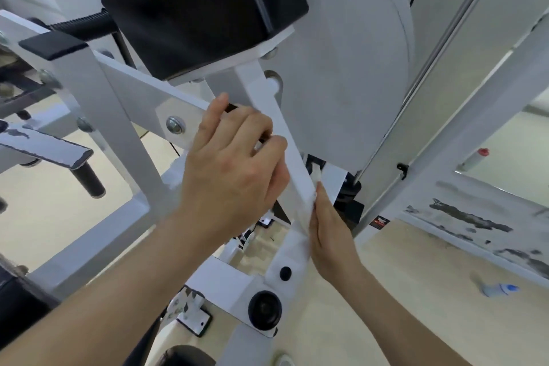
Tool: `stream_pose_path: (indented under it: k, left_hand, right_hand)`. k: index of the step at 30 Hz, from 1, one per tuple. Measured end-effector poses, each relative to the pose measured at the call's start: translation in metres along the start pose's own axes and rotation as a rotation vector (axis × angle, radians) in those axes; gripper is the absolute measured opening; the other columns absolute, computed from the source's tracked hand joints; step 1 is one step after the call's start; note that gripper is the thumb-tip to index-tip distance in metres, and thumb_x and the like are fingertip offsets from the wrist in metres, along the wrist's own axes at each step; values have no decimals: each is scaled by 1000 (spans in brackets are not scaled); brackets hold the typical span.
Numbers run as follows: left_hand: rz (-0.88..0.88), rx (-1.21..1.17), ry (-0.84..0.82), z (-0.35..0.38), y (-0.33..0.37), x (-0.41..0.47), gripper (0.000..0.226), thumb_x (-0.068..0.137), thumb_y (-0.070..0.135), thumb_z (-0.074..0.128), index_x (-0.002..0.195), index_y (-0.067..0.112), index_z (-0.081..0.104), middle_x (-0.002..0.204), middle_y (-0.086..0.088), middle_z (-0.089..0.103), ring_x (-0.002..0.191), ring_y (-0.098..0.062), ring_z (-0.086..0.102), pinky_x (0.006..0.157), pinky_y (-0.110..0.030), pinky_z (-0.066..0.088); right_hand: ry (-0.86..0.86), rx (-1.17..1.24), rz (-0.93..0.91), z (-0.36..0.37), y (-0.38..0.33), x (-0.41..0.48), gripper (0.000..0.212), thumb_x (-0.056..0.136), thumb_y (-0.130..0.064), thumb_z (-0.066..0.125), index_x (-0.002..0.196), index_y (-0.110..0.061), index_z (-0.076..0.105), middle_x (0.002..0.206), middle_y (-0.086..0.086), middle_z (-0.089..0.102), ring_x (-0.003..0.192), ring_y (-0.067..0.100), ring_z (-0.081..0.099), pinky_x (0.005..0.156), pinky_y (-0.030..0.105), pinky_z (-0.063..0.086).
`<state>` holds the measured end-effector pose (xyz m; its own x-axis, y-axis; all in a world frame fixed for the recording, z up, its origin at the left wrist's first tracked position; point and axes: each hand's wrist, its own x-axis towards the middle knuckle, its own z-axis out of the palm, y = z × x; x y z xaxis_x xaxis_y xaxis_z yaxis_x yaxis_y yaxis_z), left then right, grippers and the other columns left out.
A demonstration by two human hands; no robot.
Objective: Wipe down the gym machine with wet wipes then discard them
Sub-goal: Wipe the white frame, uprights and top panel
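Bright, even indoor light falls from overhead, leaving shadows faint and soft. The white frame (124, 116) washes out near centre. Wide-angle distortion bends bars toward 3 and 9 o'clock. A sheen streaks the pad (202, 9) at 12 o'clock; the bottle (499, 288) at 4 o'clock blurs.

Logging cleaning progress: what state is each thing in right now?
Left hand: fingers curled, gripping the white bar.
Right hand: fingers straight, pressing the wet wipe.
Wet wipe: pressed against the bar, below the left hand.
Blue-capped bottle: lying on the floor.
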<state>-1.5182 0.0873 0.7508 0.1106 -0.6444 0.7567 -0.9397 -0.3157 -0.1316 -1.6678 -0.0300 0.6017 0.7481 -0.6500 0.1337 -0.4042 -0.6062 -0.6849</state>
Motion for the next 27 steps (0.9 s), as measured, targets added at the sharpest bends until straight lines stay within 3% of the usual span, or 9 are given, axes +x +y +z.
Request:
stream_pose_path:
  k: [5,7,10,12,15,19,21,24,27]
  left_hand:
    - [212,-243,-308,3,52,-33,59,100,6,14,98,-1,73,103,-14,71,101,-28,67,104,-36,37]
    - [226,-236,-526,16,58,-48,43,93,11,34,116,-3,67,118,-17,67,112,-31,64,104,-37,40]
    - [338,-48,-697,38,52,-56,54,82,31,51,123,-2,62,129,-21,61,126,-34,54,109,-44,38]
    - [371,14,-746,45,55,-52,57,82,38,51,122,0,64,130,-20,61,127,-34,53,111,-44,36]
    - [357,-60,-760,51,66,-46,56,87,18,23,117,-2,66,121,-20,66,119,-33,59,109,-46,41]
    - [376,-39,-710,60,72,-49,50,82,21,44,123,0,63,128,-18,62,125,-30,56,112,-44,34]
    - [359,-33,-736,65,80,-46,56,85,25,48,134,-2,53,141,-19,51,135,-30,45,116,-44,26]
    - [354,26,-842,81,100,-39,63,100,26,29,152,-3,8,161,-21,5,150,-30,1,120,-43,-4]
    - [242,90,-927,102,125,-23,65,101,25,22,151,-2,-9,161,-19,-8,150,-30,-8,119,-41,-8]
  right_hand:
    - [-49,133,-19,16,-24,17,66,103,-49,26,153,-6,22,157,6,30,143,1,25,119,26,22]
    - [-77,107,-35,15,-13,6,59,101,-35,32,149,-1,28,154,13,34,143,7,28,119,32,24]
    - [-25,-190,-80,-3,27,-16,62,101,-43,18,154,-10,23,159,2,26,149,13,14,122,43,16]
    - [-54,-266,-61,-14,43,1,57,101,-38,18,151,-12,30,156,0,34,150,16,13,122,46,14]
    - [-80,-235,-18,-21,39,35,50,100,-25,28,148,-13,38,155,3,37,150,22,15,120,48,17]
    - [-132,-191,-111,-21,45,6,58,95,-13,44,151,-19,32,156,-4,35,149,16,18,119,44,22]
    - [-125,-370,-154,-25,56,1,58,94,-20,44,151,-24,33,156,-10,33,148,13,20,116,44,25]
    - [-71,-544,-170,-32,65,27,51,94,-34,37,142,-23,47,151,-9,42,142,18,35,104,49,39]
    - [-71,-538,-141,-37,81,56,50,93,-36,48,141,-23,50,148,-6,48,141,21,37,100,50,42]
